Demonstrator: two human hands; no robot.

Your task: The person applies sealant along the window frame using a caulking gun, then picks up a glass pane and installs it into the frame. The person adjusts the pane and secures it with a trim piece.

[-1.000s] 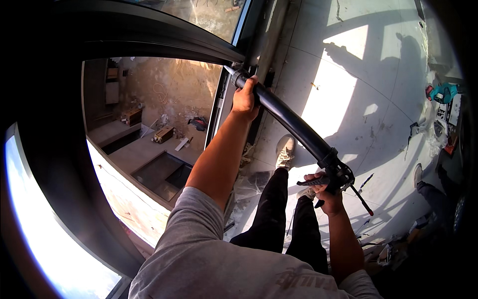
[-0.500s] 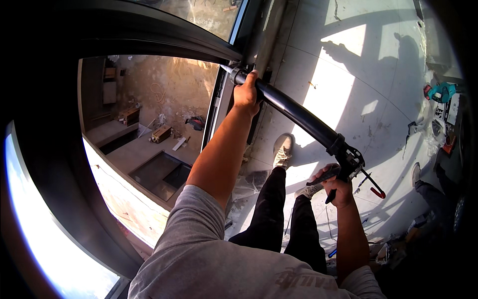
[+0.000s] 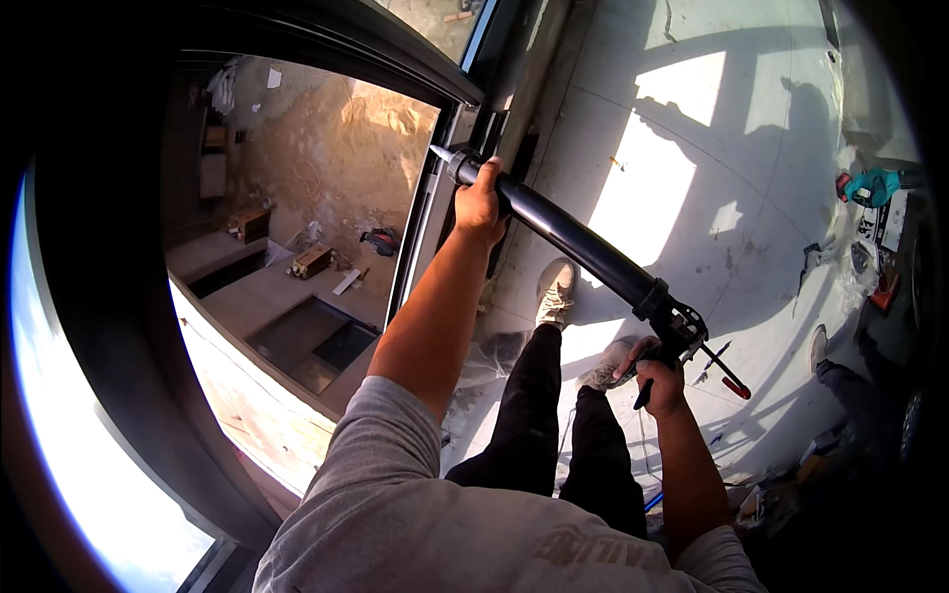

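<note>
A long black caulking gun [image 3: 583,244] slants across the view, its nozzle end up at the left and its handle down at the right. My left hand [image 3: 481,205] wraps round the front of the barrel, just behind the collar. The pale pointed nozzle [image 3: 441,153] reaches over the inner edge of the dark window frame [image 3: 420,212]; whether its tip touches the frame I cannot tell. At the rear, my right hand [image 3: 660,383] closes round the handle and trigger. A rod with a red end [image 3: 735,387] sticks out behind the grip.
Through the window opening a lower ground shows, with a wooden block [image 3: 310,261] and a recessed pit [image 3: 314,336]. Right on the pale floor lie a teal power tool [image 3: 872,187] and plastic wrap. Another person's leg [image 3: 850,383] shows at the right.
The caulking gun has shifted a little left and down at its handle end, both hands moving with it. Its nozzle has moved left, and the view has tilted slightly.
</note>
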